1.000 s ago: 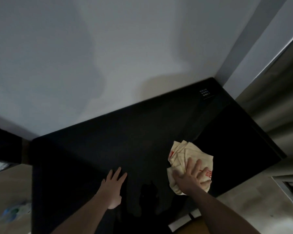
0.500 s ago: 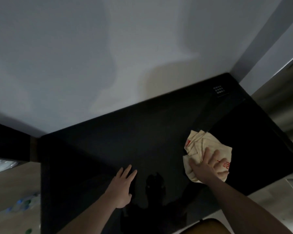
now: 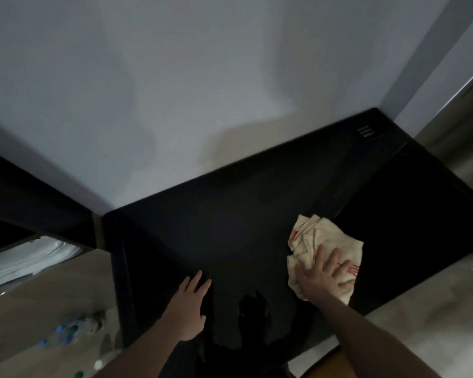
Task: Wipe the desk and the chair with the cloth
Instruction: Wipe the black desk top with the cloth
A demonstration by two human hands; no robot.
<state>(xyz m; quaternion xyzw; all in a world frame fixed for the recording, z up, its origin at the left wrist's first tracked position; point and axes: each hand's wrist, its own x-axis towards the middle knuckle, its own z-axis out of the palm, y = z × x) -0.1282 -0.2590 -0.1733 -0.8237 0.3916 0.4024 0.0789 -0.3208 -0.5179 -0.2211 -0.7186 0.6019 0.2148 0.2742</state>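
A glossy black desk (image 3: 243, 214) fills the middle of the head view, set against a pale wall. A crumpled cream cloth (image 3: 320, 241) with red print lies on the desk's right half. My right hand (image 3: 322, 276) presses flat on the cloth's near part, fingers spread and straight. My left hand (image 3: 189, 306) rests flat on the bare desktop to the left, fingers straight, holding nothing. The chair is not in view.
A small white label (image 3: 366, 132) sits at the desk's far right corner. A dark shelf (image 3: 25, 203) stands to the left with white bags (image 3: 25, 257) below it. Small items (image 3: 66, 331) lie on the floor at left. A wooden edge (image 3: 336, 358) shows below the desk's front.
My right hand has slid the cloth to the right across the desk. My left hand has stayed flat on the desktop while the view shifted.
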